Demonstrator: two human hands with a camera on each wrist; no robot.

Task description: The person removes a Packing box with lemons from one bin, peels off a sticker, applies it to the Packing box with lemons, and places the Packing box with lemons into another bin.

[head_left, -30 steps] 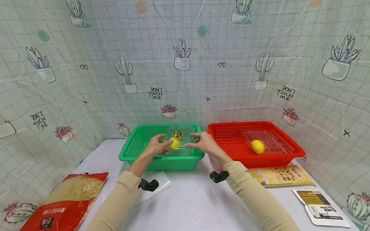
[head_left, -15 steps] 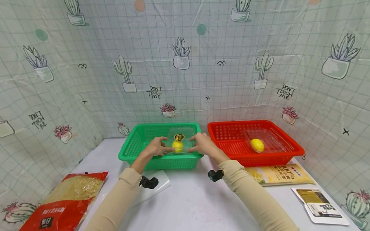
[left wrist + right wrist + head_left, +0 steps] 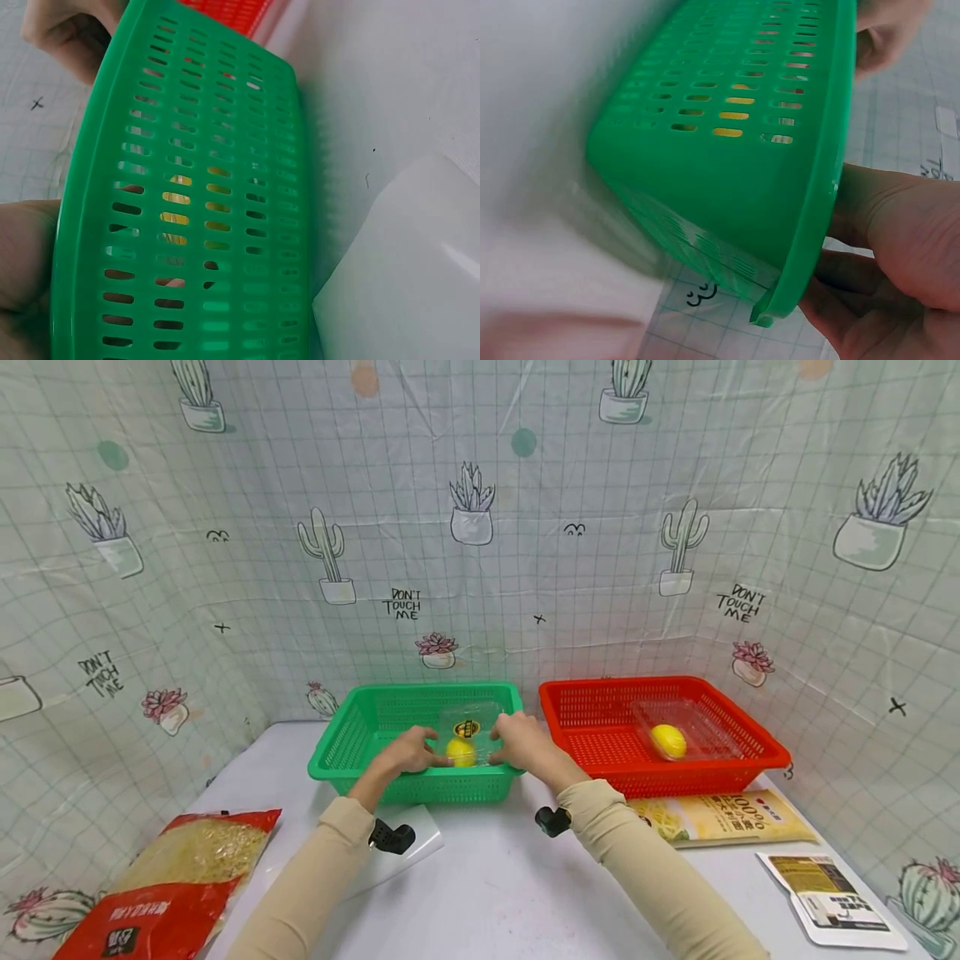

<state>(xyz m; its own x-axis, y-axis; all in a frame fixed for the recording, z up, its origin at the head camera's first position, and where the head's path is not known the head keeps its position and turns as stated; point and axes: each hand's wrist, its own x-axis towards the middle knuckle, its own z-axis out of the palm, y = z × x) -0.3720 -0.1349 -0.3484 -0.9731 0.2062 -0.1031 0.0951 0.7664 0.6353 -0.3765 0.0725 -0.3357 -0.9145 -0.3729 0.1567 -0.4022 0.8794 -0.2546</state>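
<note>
In the head view, a clear plastic box [image 3: 480, 718] with a black-and-yellow label and a yellow lemon-like item [image 3: 461, 752] inside lies low in the green basket [image 3: 420, 789]. My left hand [image 3: 405, 752] grips its left side and my right hand [image 3: 527, 745] its right side, both reaching over the basket's front rim. In both wrist views the basket's wall hides most of the box; yellow shows through the slots. The left hand [image 3: 26, 274] and the right hand [image 3: 900, 262] stand at the rim, fingertips partly hidden.
A red basket [image 3: 675, 781] at right holds another clear box [image 3: 701, 727] with a yellow item. Before it lie a yellow packet [image 3: 735, 818] and a white-edged pouch [image 3: 832, 897]. At left are a red bag [image 3: 172, 877] and a white sheet [image 3: 408, 843].
The box with the yellow item has gone down into the green basket, towards its front right. Both hands have lowered with it.
</note>
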